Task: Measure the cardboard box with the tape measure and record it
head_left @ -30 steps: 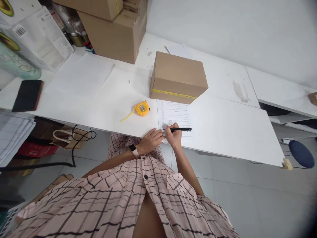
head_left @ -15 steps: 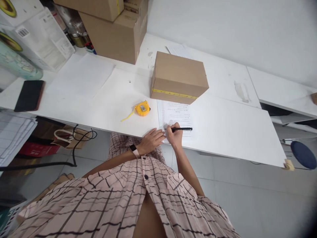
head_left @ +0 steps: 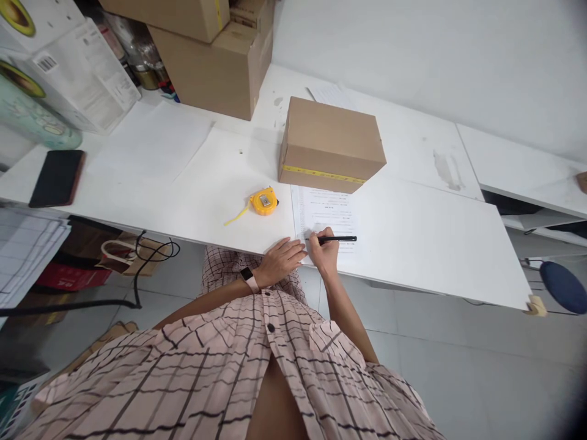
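My right hand (head_left: 323, 252) is closed around a black pen (head_left: 337, 239) whose tip rests on a printed sheet of paper (head_left: 326, 217) at the near edge of the white table (head_left: 413, 232). My left hand (head_left: 279, 260) lies flat with fingers stretched out on the table edge, touching the sheet's left corner; a watch sits on its wrist. Just beyond the paper stands a small brown cardboard box (head_left: 330, 143) with a yellow tape band along its front. A yellow tape measure (head_left: 262, 201) lies left of the sheet, its tape pulled out a little.
Larger cardboard boxes (head_left: 215, 55) and white cartons (head_left: 68, 67) are stacked at the back left. A dark phone (head_left: 57, 178) lies at the far left of the table. Bags and cables sit under the table; a blue stool (head_left: 564, 287) stands at right.
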